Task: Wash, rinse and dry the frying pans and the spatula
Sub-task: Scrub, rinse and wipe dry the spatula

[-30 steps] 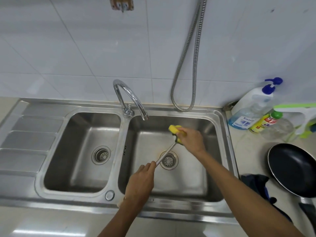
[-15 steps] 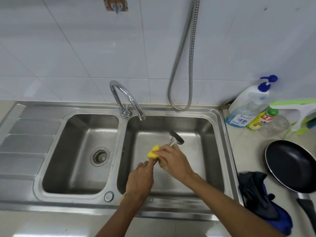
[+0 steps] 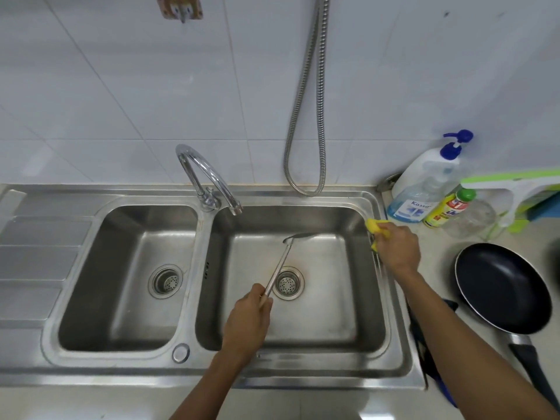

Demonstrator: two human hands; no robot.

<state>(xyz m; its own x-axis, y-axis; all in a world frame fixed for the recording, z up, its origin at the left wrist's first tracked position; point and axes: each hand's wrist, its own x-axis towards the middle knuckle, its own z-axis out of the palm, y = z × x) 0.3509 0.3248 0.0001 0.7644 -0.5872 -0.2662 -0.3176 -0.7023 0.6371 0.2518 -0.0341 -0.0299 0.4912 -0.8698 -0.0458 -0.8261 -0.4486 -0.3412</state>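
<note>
- Over the front of the right basin, the left hand has its fingers curled round the lower end of the metal spatula.
- From that grip the spatula's handle slants up and back, crossing just left of the right basin's drain strainer. Its blade is seen almost edge-on near the basin's back wall. Whether the blade touches the steel cannot be told.
- At the right basin's back right corner, the right hand is clenched round a yellow sponge. The sponge bulges out past the knuckles over the rim, well apart from the spatula.
- A chrome faucet stands at the right basin's back left corner, with its spout arching over that corner.
- Left of the right basin, across a narrow divider, lies the left basin, and beyond it a ribbed drainboard.
- A metal hose hangs in a loop down the tiled wall behind the right basin.
- Right of the right basin, a black frying pan sits upright on the counter, its handle pointing toward the person.
- Between that pan and the basin's rim lies a dark blue cloth, partly under the right forearm.
- Behind the pan, near the basin's back right corner, stand a pump bottle with a blue top and a yellow bottle with a green cap. A green-and-white squeegee is farther right.
</note>
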